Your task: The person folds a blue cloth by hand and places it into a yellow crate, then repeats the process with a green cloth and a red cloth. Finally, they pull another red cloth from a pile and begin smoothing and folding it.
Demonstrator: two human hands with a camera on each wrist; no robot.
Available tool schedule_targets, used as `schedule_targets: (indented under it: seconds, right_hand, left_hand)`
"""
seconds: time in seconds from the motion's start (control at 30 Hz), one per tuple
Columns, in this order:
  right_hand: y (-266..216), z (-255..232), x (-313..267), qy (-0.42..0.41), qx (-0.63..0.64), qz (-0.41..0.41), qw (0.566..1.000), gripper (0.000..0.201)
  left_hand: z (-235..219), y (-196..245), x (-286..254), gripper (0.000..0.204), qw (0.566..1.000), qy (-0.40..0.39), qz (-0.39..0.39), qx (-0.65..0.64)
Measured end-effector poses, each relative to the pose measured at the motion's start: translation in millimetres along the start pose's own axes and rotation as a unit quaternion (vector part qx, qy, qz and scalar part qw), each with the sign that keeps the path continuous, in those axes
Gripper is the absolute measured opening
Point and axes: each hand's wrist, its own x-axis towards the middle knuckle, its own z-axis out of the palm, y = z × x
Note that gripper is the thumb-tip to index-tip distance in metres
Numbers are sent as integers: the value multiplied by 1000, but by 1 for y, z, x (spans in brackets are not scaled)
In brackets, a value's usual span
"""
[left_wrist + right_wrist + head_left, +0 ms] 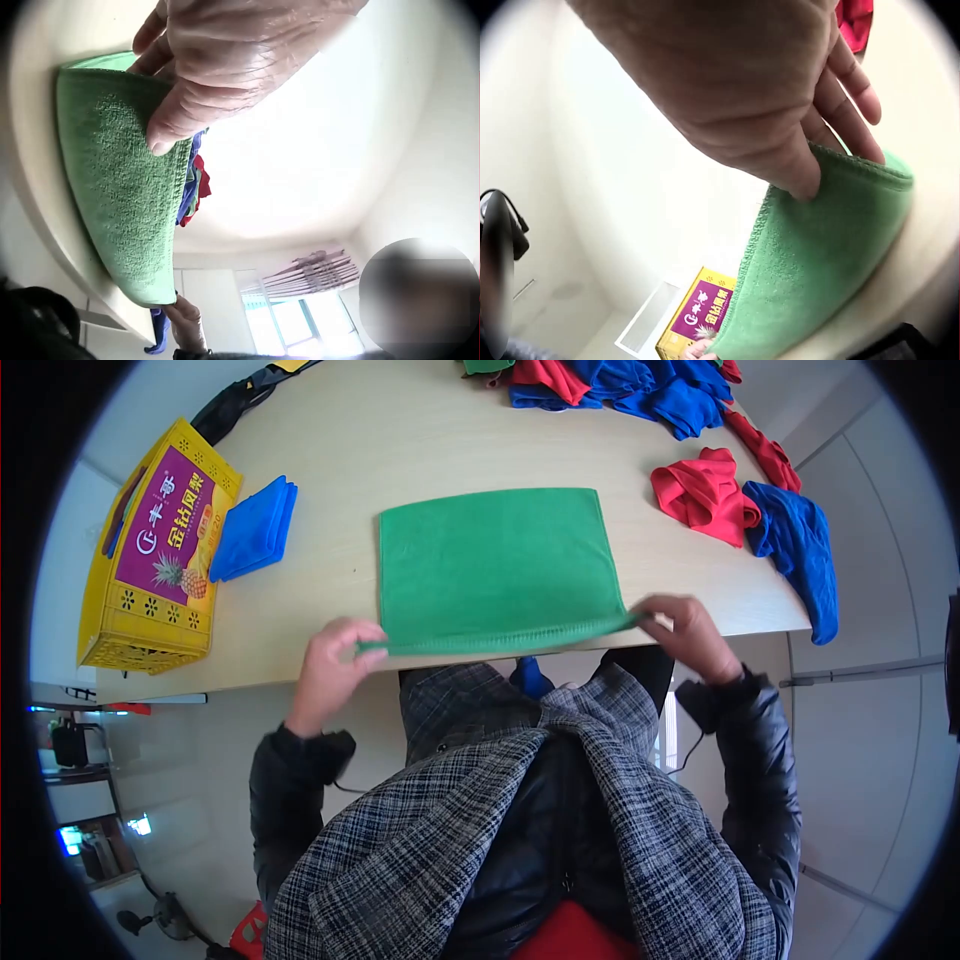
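Observation:
A green towel (495, 565) lies spread on the table, its near edge lifted along the table's front. At the near left corner my left hand (335, 665) pinches that edge between thumb and fingers. My right hand (690, 635) grips the near right corner the same way. In the left wrist view the left thumb lies over the terry face of the towel (124, 172), other fingers behind it. The right wrist view has the right hand (757, 97) with its thumb on the near face of the towel (817, 240), and some fingertips behind the hem.
A yellow carton (160, 550) with a pineapple picture stands at the left, a folded blue cloth (255, 530) beside it. Red cloth (705, 495) and blue cloth (795, 545) lie at the right, the blue hanging over the edge. Blue and red cloths (640, 385) are heaped at the back.

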Motion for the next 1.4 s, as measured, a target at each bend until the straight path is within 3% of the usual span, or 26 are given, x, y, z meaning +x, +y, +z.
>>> schedule_targets:
  seconds: [0.03,0.1,0.17,0.23,0.27,0.4,0.5,0.57,0.67,0.77,0.83,0.9,1.0,1.07,1.13,1.3,1.4]
  right_hand:
    - [4,-9,17,-19,31,22,999,18]
    - [22,-20,61,-41,37,55,997,18]
    - [43,-21,112,-23,12,54,998,19]
    - [70,-3,149,18,128,92,987,21]
    - [84,8,163,17,126,88,988,21]
    - [115,38,189,35,69,157,985,26]
    - [113,47,181,52,57,191,978,30]
    - [97,39,169,62,122,228,964,33]
    - [83,38,147,70,183,254,947,40]
    - [79,43,121,75,246,270,928,51]
    - [81,53,106,112,233,247,934,53]
    - [82,64,94,133,229,238,935,54]
    - [68,81,88,228,97,211,946,48]
    - [58,88,87,240,61,214,945,46]
    - [51,90,87,263,-12,215,940,44]
    - [48,96,75,301,7,205,931,39]
    - [42,101,67,316,-45,181,930,34]
  left_hand:
    - [-4,-4,13,16,997,9,-60,-41]
    - [-4,-33,49,18,993,27,-86,-73]
    - [-2,-60,92,19,991,42,-102,-73]
    - [14,-109,129,17,988,56,-102,-106]
    - [20,-123,141,15,983,65,-104,-137]
    - [42,-153,157,15,977,75,-163,-118]
    - [45,-164,161,21,977,83,-144,-136]
    - [48,-165,153,25,976,90,-138,-145]
    - [49,-127,135,44,943,139,-135,-269]
    - [49,-122,106,54,958,114,-158,-210]
    - [53,-114,88,59,964,101,-169,-180]
    - [59,-101,74,59,976,119,-177,-51]
    - [71,-86,72,58,973,143,-173,48]
    - [78,-78,70,57,963,179,-164,119]
    - [78,-76,71,57,959,184,-164,139]
    - [76,-72,77,58,948,183,-153,211]
    - [75,-68,76,58,944,166,-149,243]
